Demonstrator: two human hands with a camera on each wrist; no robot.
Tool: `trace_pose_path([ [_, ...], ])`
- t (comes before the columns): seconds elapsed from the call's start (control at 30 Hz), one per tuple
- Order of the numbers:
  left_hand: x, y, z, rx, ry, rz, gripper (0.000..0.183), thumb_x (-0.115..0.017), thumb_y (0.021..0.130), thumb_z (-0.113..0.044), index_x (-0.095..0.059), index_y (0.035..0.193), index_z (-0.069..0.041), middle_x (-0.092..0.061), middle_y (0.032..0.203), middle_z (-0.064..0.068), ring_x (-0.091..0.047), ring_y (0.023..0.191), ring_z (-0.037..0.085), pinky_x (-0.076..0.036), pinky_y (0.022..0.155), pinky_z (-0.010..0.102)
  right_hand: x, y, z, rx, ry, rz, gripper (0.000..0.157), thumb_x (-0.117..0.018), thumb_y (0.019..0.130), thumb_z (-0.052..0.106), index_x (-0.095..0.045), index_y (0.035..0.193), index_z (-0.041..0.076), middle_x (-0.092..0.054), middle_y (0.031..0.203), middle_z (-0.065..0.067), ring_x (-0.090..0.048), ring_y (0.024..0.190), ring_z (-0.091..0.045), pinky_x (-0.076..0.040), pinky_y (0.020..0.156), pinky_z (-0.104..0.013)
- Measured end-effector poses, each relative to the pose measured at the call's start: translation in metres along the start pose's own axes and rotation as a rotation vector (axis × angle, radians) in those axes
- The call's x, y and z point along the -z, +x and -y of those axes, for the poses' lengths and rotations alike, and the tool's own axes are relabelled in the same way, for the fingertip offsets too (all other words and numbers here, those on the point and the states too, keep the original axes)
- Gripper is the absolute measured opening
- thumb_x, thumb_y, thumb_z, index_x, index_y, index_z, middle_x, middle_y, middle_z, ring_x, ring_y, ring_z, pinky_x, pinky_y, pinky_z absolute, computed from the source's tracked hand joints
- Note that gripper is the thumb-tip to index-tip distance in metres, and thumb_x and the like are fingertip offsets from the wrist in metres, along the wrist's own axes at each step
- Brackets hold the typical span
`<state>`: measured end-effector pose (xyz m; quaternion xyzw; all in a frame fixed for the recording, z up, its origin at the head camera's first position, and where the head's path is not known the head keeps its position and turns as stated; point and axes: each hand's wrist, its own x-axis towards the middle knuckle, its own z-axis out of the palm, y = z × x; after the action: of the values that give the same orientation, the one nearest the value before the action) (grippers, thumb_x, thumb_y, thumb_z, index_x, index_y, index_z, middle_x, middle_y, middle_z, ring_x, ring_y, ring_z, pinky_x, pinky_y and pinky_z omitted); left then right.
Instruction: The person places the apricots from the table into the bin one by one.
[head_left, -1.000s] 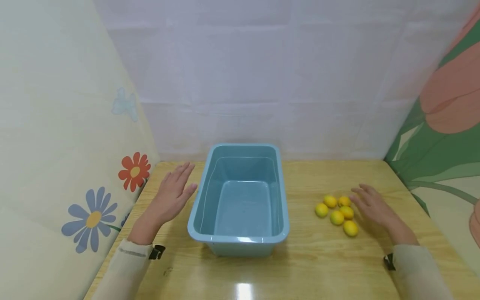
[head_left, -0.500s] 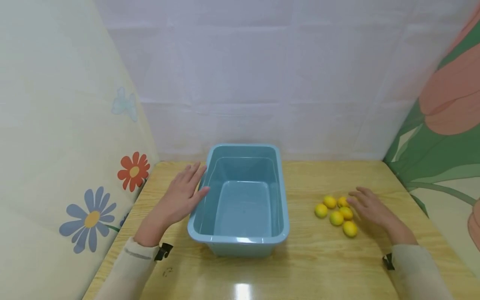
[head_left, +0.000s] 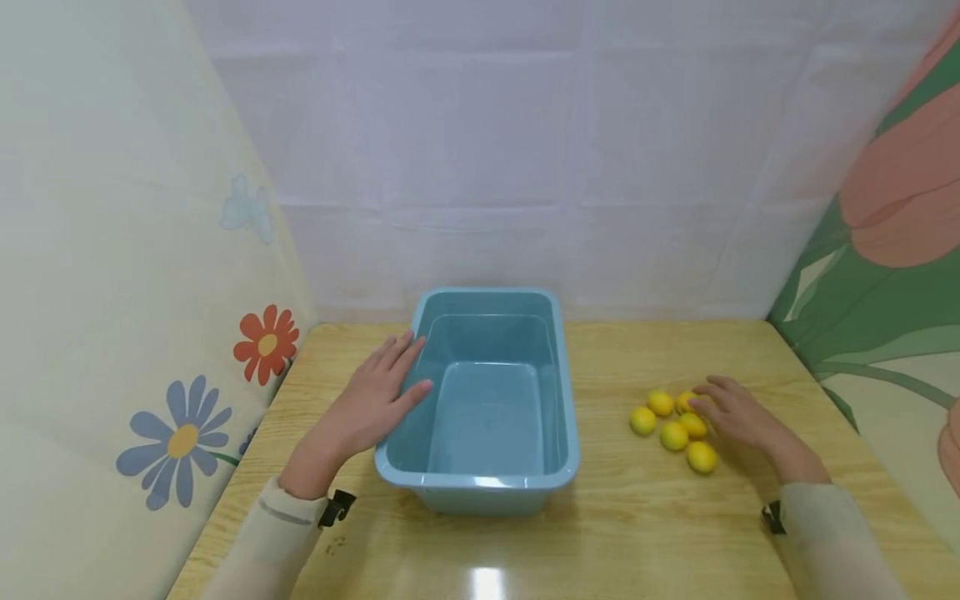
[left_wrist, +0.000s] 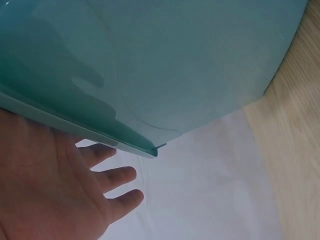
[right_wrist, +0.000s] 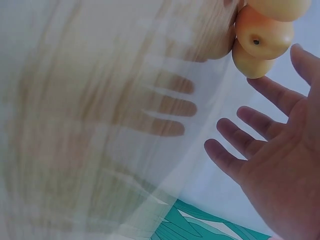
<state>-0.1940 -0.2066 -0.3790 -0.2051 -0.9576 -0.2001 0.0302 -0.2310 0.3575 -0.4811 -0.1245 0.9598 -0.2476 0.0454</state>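
A light blue plastic basin (head_left: 480,481) stands on the wooden table in the head view. My left hand (head_left: 360,412) lies over its left rim with fingers extended. From the left wrist view, the palm (left_wrist: 45,185) is beneath the rim's edge, beside the basin's outer wall (left_wrist: 175,65). Several small yellow, lemon-like fruits (head_left: 673,435) sit in a loose cluster to the right of the basin. Just right of them hovers my right hand (head_left: 746,417), fingers spread and loosely bent, holding nothing. In the right wrist view its fingertips are close to an orange-yellow fruit (right_wrist: 265,32); contact is unclear.
The glossy wooden table (head_left: 600,542) reaches a white cloth backdrop (head_left: 480,167) behind the basin. A flower-printed panel (head_left: 112,292) borders the left side, and a leaf-printed one (head_left: 892,317) the right.
My left hand has moved right, from beside the basin to over its left rim. My right hand has shifted slightly left, closer to the fruits. The basin and fruits stay put.
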Motion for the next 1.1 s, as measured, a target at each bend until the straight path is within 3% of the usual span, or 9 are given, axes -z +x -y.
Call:
trace_pose_path([
  [0.43, -0.001, 0.0, -0.002, 0.03, -0.042, 0.028, 0.073, -0.038, 0.105, -0.057, -0.02, 0.163, -0.017, -0.011, 0.171, 0.009, -0.008, 0.155, 0.041, -0.017, 0.117, 0.07, 0.001, 0.005, -0.001, 0.002, -0.024, 0.017, 0.052, -0.053, 0.106, 0.033, -0.058, 0.128, -0.014, -0.036, 0.142, -0.046, -0.035, 0.128, -0.064, -0.03, 0.104, -0.074],
  [0.7, -0.003, 0.001, -0.006, 0.048, -0.092, 0.045, 0.071, -0.037, 0.106, -0.057, -0.022, 0.163, -0.017, -0.01, 0.171, 0.008, -0.006, 0.156, 0.04, -0.018, 0.116, 0.071, 0.002, 0.008, 0.002, 0.068, -0.068, -0.013, 0.045, -0.061, 0.102, 0.023, -0.06, 0.119, -0.019, -0.06, 0.119, -0.04, -0.055, 0.114, -0.057, -0.043, 0.097, -0.067],
  [0.93, -0.004, 0.001, -0.005, 0.052, -0.101, 0.048, 0.071, -0.036, 0.106, -0.056, -0.023, 0.163, -0.016, -0.009, 0.171, 0.007, -0.005, 0.156, 0.04, -0.016, 0.116, 0.071, 0.005, 0.008, 0.008, -0.055, -0.041, -0.003, 0.056, -0.055, 0.105, 0.034, -0.054, 0.13, -0.016, -0.059, 0.123, -0.04, -0.056, 0.114, -0.056, -0.046, 0.094, -0.066],
  [1.1, -0.004, 0.002, -0.005, 0.052, -0.09, 0.054, 0.071, -0.036, 0.106, -0.057, -0.023, 0.163, -0.016, -0.007, 0.171, 0.008, -0.002, 0.155, 0.041, -0.015, 0.117, 0.071, 0.007, 0.006, 0.015, -0.073, 0.002, -0.026, 0.062, -0.049, 0.107, 0.042, -0.048, 0.137, -0.012, -0.06, 0.121, -0.039, -0.059, 0.109, -0.053, -0.049, 0.089, -0.064],
])
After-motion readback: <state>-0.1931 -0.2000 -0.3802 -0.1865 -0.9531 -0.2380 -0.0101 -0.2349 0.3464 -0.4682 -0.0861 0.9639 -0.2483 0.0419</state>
